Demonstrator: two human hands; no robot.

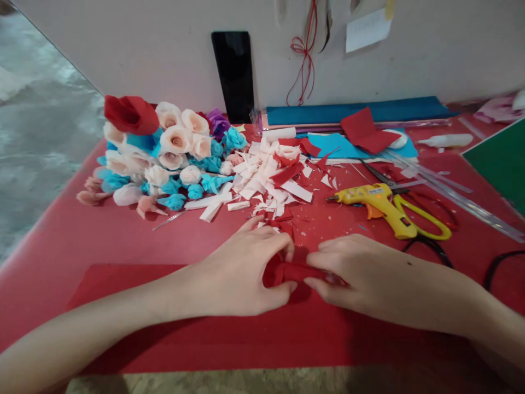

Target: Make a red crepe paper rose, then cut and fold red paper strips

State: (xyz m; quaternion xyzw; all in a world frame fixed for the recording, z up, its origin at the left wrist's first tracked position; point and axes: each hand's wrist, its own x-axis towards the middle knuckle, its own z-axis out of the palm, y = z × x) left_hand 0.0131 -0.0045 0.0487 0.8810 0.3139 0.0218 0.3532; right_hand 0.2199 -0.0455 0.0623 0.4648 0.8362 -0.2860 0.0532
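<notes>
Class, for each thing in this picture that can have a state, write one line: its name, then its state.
Left hand: curved around red paper, thumb and forefinger apart
Right hand: closed on red paper
Red paper: rolled or folded
Red sheet: spread flat
Glue gun: lying on its side
Scissors: partly hidden
Bottle: lying down
Scraps: cut, loosely heaped
Flowers: piled together
Black slab: upright
Cord: tied in a bow, hanging

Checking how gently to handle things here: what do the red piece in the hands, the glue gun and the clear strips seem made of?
Red piece: probably crepe paper or thin fabric, matte; it looks softly folded, without shine.
Glue gun: likely hard plastic, smooth and yellow, judging by its rigid moulded shape.
Clear strips: probably plastic, glossy; see-through with bright highlights.
</notes>
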